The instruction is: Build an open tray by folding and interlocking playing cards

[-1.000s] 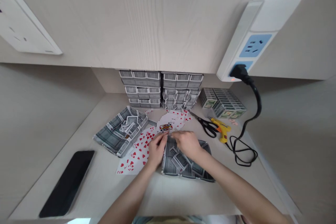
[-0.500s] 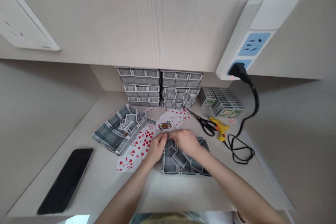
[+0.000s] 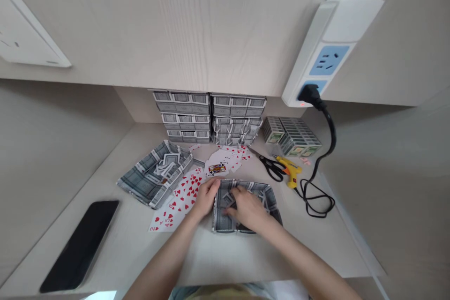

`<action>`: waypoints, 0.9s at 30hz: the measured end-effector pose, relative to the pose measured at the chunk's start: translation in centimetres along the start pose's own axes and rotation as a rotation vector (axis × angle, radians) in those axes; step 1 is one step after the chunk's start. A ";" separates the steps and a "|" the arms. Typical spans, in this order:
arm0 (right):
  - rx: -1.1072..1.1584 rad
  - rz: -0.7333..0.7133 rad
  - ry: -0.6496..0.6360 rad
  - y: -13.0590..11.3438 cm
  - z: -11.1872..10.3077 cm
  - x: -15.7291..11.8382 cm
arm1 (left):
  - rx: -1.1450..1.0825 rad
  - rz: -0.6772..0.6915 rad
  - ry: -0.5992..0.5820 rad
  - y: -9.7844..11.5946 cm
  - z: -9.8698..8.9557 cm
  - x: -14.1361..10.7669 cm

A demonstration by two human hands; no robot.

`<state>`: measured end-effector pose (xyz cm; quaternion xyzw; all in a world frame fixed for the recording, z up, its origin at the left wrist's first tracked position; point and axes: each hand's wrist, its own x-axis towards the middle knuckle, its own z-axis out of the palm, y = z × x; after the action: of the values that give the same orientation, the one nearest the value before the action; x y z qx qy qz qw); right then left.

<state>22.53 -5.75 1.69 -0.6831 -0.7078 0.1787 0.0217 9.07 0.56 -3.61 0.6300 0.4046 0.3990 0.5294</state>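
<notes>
A grey box made of playing cards [image 3: 225, 230] stands near the front middle, with small folded card pieces inside. My left hand [image 3: 206, 198] grips its left rim near the back corner. Inside the box is my right hand [image 3: 248, 207], thumb and fingers apart among the folded pieces; nothing shows clearly between them. A second card box [image 3: 140, 180], holding more folded pieces, sits tilted to the left. Between the boxes, heart cards [image 3: 181, 204] lie spread face up, and further back is a pile of cards [image 3: 225, 159] with a face card.
Stacked card boxes [image 3: 188, 108] stand at the back. To the right are black scissors [image 3: 272, 168], a yellow glue gun [image 3: 291, 171] with its black cable, and packs of cards [image 3: 297, 136]. A black phone [image 3: 80, 246] lies front left. A power strip [image 3: 330, 51] hangs above.
My right hand has moved from the box's back left rim down into the box. My left hand stays at the rim. The view has shifted slightly.
</notes>
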 end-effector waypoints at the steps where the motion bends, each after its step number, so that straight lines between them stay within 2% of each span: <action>1: -0.009 0.014 -0.010 -0.1 0.3 0.1 | 0.001 0.001 0.004 -0.1 0.0 0.0; 5: 0.015 -0.005 -0.054 -0.1 0.5 0.2 | 0.022 -0.002 0.014 -0.3 -0.1 -0.1; 9: 0.200 -0.100 -0.024 0.4 -0.1 -0.2 | 0.021 -0.008 0.001 -0.4 -0.1 -0.2; 12: 0.507 -0.158 0.005 1.1 -0.7 -0.2 | 0.000 -0.006 0.009 -0.4 -0.1 -0.2; 16: 1.044 -0.156 -0.082 2.4 -1.2 0.1 | 0.026 0.013 0.013 -0.4 -0.2 -0.2; 18: 1.212 -0.127 -0.085 3.0 -1.3 0.1 | 0.057 0.020 0.013 -0.3 -0.2 -0.2; 20: 1.239 -0.084 -0.057 3.6 -1.4 0.0 | 0.075 0.024 0.018 -0.3 -0.3 -0.2; 27: 1.050 -0.035 0.025 5.0 -1.1 -0.6 | 0.067 0.013 0.018 -0.3 -0.1 -0.2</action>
<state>27.66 -6.05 1.38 -0.5703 -0.5342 0.5008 0.3723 8.85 0.45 -3.90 0.6462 0.4184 0.3944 0.5019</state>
